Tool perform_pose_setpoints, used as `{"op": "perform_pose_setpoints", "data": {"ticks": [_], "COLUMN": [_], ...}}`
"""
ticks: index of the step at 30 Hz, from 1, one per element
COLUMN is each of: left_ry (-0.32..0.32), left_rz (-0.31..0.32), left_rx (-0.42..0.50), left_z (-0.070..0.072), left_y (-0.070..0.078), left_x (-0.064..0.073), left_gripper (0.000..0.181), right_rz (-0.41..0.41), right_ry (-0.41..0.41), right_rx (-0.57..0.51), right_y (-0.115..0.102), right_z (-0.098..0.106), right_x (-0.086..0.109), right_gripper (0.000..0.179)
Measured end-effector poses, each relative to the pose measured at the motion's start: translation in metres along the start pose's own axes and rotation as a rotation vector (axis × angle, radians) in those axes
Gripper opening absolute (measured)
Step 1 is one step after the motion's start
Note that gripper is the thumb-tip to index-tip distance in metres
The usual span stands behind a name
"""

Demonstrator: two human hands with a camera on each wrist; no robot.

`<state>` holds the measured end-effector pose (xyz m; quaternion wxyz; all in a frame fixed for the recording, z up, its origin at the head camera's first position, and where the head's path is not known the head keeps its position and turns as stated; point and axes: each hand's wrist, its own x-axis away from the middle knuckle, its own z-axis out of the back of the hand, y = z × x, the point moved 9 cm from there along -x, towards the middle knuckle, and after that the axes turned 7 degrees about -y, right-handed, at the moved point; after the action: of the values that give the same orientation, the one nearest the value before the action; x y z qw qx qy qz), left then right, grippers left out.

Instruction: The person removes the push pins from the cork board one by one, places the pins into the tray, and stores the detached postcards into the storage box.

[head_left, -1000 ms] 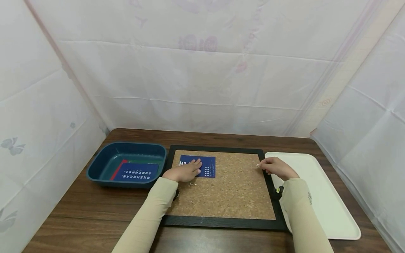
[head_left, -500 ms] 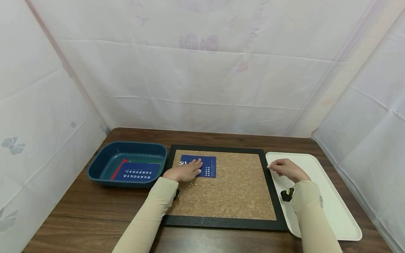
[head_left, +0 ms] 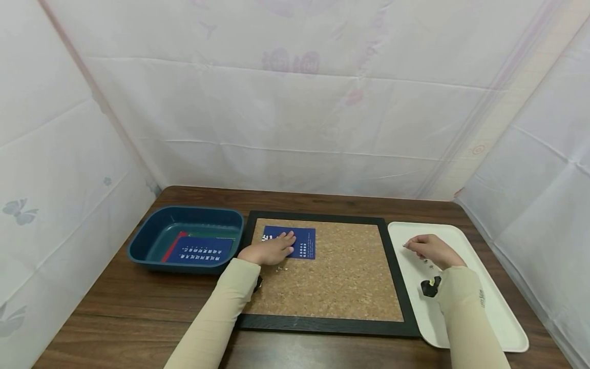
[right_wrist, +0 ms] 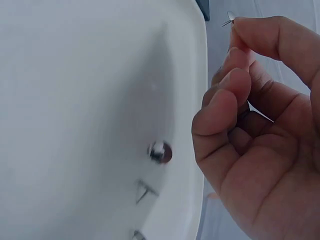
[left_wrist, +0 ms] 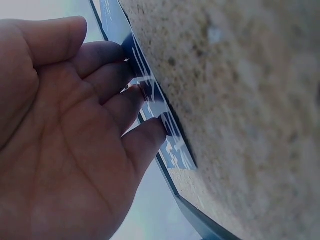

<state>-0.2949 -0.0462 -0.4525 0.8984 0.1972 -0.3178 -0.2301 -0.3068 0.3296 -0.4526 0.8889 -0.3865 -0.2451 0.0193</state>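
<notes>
A: Left hand (head_left: 272,249): flat, fingers straight, pressing the blue card (head_left: 297,242) onto the cork board (head_left: 332,277), upper left corner of the cork. Wrist view confirms fingertips (left_wrist: 152,127) on the card face.

B: Right hand (head_left: 430,250)?

A: Over the white tray (head_left: 488,307), fingers curled, pinching one pin (right_wrist: 228,19) between thumb and fingertip. Loose pins (right_wrist: 159,151) lie on the tray beneath it.

B: Other stock?

A: Teal bin (head_left: 186,245), left of the board and touching its frame; more cards (head_left: 198,251) inside, a blue one on top, red and green edges showing under it.

B: Progress?

A: By my reading, early. Card placed on the cork, held only by hand; no pin visible in it. Pin in hand, well apart from the card. Pinning not yet done; bin cards untouched.

B: Edges, room?

A: Black frame (head_left: 398,277) stands between tray and cork, with bare cork beyond it as far as the card. Card's right half is uncovered by fingers. Tray rim is low. Cloth walls stand close to the table (head_left: 115,318) on three sides.
</notes>
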Motion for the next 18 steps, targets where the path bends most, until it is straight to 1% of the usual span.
{"op": "perform_pose_setpoints", "data": {"ticks": [11,18], "left_ry": [-0.003,0.000], "left_rz": [0.005,0.010], "left_rx": [-0.014,-0.023], "left_z": [0.000,0.000], "left_y": [0.000,0.000], "left_x": [0.001,0.000], "left_gripper": [0.052,0.052], "right_rz": [-0.042,-0.070], "right_ry": [0.011,0.024], "right_rx": [-0.004,-0.002], "right_y": [0.017,0.029], "right_z": [0.007,0.010], "right_x": [0.008,0.010], "right_gripper": [0.035,0.029]}}
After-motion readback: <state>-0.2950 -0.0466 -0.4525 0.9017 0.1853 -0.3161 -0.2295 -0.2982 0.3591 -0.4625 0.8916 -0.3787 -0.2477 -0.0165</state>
